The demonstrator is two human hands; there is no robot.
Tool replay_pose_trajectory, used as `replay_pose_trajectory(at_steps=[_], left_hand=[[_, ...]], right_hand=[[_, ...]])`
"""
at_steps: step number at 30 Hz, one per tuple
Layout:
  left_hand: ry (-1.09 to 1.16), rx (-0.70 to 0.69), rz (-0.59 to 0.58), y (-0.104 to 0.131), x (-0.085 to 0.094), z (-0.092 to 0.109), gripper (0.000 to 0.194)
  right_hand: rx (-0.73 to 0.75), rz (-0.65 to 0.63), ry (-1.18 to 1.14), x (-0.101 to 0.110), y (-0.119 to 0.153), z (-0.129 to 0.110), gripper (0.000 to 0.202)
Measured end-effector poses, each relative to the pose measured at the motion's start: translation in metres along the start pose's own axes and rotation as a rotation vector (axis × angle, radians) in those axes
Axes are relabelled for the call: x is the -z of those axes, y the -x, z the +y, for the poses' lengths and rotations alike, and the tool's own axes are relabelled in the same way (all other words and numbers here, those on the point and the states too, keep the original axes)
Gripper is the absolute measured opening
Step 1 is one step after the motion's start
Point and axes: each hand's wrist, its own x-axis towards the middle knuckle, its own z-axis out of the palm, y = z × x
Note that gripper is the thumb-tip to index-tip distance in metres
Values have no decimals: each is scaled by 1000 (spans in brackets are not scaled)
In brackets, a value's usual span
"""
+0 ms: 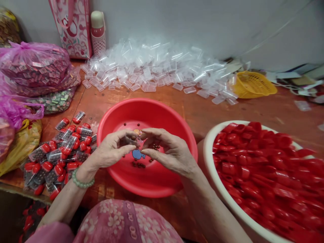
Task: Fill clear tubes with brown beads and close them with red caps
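My view suggests a small workshop: heaped clear plastic cases (152, 72), a white tub (208, 148) of glossy red plastic parts (265, 168).

Wall (202, 20): pale grey, spanning 10 to 2 o'clock; thin diagonal line (278, 28) noted at 2 o'clock. Table (196, 109): reddish-brown, slightly glossy, front edge visible at 8 o'clock, dark underneath. Lighting: soft, dim.
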Motion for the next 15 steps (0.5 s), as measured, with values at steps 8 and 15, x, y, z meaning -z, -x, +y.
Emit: replay_pose_trajectory(at_steps=[8, 15], left_hand=[[52, -37, 22, -1, -2, 2, 22], [106, 15, 16, -5, -5, -5, 25]], right_hand=[[-103, 368, 416, 54, 45, -11, 25], [-1020, 72, 1159, 144, 121, 9, 23]])
